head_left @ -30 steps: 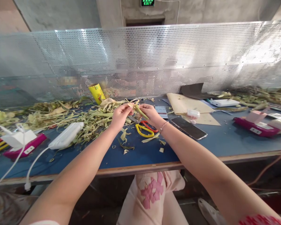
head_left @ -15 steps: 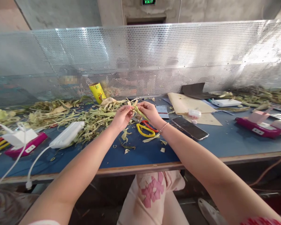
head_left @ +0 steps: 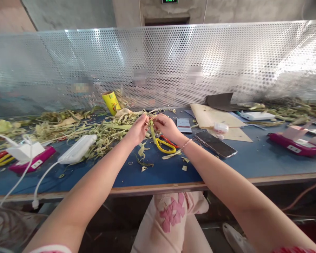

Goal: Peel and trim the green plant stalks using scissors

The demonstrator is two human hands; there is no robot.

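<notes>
My left hand (head_left: 138,129) and my right hand (head_left: 165,127) meet above the middle of the table, fingers pinched on a small piece of green plant strip (head_left: 152,132). A strip end hangs down between the hands; the fingertips hide most of the rest. Just below my right hand lie yellow-and-red-handled scissors (head_left: 166,151), their blades covered by the hand and strip. A heap of dried, pale green plant strips (head_left: 107,130) spreads to the left of and behind my left hand. Loose scraps (head_left: 143,169) lie in front of the hands.
A phone (head_left: 215,144), a small card (head_left: 184,125) and tan paper (head_left: 208,117) lie to the right. White power bank (head_left: 77,149), cables and magenta power strip (head_left: 33,160) are on the left. A yellow tube (head_left: 111,103) stands before the perforated metal screen (head_left: 168,59).
The held strip has turned from slanting down to the right to hanging nearly straight down. Both hands stay close together, and the whole view has shifted slightly.
</notes>
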